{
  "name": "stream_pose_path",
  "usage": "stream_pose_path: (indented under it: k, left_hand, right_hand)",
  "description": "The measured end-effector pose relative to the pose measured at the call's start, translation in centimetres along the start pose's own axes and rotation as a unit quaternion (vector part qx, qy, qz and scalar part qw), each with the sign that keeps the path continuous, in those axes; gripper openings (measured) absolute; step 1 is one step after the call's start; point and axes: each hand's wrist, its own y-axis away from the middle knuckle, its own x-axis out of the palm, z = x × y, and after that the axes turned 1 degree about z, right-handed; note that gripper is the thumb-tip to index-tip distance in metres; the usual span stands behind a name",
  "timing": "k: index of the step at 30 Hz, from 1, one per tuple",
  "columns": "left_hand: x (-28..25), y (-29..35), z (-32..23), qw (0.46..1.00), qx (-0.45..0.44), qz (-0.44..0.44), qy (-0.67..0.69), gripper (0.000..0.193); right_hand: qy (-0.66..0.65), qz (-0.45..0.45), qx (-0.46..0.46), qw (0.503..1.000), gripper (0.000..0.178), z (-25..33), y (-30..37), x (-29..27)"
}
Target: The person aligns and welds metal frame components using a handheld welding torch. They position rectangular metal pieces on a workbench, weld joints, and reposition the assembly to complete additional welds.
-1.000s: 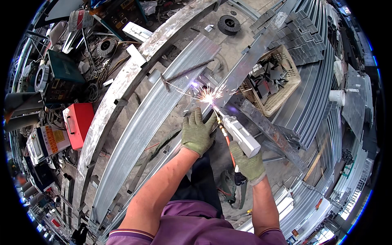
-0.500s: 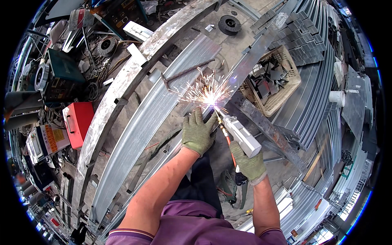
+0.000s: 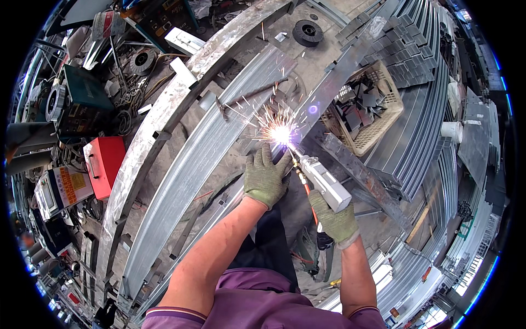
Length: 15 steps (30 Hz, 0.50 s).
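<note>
Head view: resting left hand [image 3: 267, 178] over metal bar [image 3: 223, 204], fingers parted, seemingly steadying it; holding torch [image 3: 323, 179] in right hand [image 3: 335, 220], fingers curled, aiming toward eleven o'clock.

Metalworking workshop, welding torch [image 3: 327, 183] with bright sparks [image 3: 281, 133], stacked metal profiles [image 3: 411, 143], crate [image 3: 378, 131] of metal pieces [image 3: 370, 101], black spool [image 3: 307, 33]

A person wears a purple shirt [image 3: 257, 304], its short sleeves [image 3: 174, 315] hemmed with thin dark and pale stripes, and dark trousers [image 3: 272, 241]. Olive-green knit gloves [image 3: 344, 232] with snug cuffs cover the left hand [image 3: 267, 176] and right hand [image 3: 332, 217].
</note>
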Motion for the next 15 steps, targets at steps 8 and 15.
stream_pose_path:
  k: [8, 15]
  left_hand:
    - [-0.2, -0.1, 0.1, 0.999, 0.001, 0.025, 0.027, 0.07]
    - [-0.3, -0.1, -0.1, 0.999, -0.008, 0.032, 0.016, 0.068]
  right_hand:
    - [-0.043, 0.017, 0.043, 0.998, 0.034, 0.8, 0.2, -0.3]
    - [-0.057, 0.004, 0.045, 0.997, 0.034, 1.4, 0.4, -0.2]
